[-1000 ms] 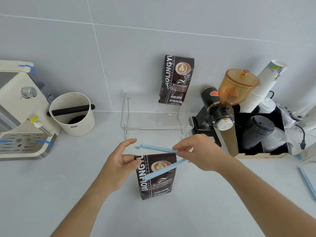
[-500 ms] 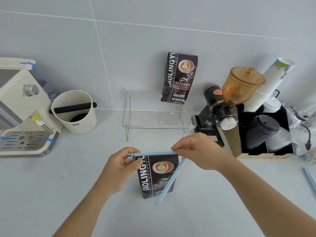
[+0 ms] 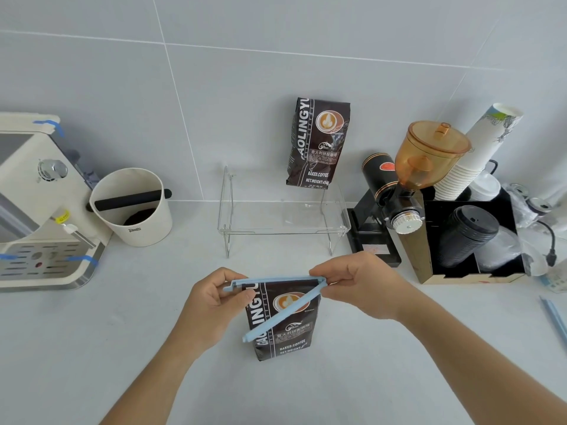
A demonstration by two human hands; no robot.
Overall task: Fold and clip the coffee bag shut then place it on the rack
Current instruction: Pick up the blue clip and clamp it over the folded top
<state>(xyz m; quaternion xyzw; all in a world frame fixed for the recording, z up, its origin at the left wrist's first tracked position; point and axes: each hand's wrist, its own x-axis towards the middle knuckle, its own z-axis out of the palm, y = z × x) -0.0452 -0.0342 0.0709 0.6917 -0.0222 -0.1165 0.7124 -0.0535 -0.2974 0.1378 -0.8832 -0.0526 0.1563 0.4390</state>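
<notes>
A dark brown coffee bag (image 3: 287, 329) stands upright on the counter in front of me. A light blue clip (image 3: 276, 314) is hinged open over it: one bar lies along the bag's folded top edge, the other slants down across the bag's front. My left hand (image 3: 211, 302) pinches the left end of the top bar and the bag's corner. My right hand (image 3: 359, 286) grips the hinge end at the bag's top right. The clear acrylic rack (image 3: 233, 231) stands behind, with a second coffee bag (image 3: 317, 142) on it.
An espresso machine (image 3: 33, 204) and a white knock box (image 3: 135, 210) sit at the left. A grinder (image 3: 408, 185), paper cups (image 3: 478, 154) and a black lid organizer (image 3: 472, 240) stand at the right. Spare blue clips (image 3: 555, 320) lie near the right edge.
The clip came down onto the bag's top edge. Its loose bar swung down and then leftward across the bag's front. My left hand closed on the clip's left end.
</notes>
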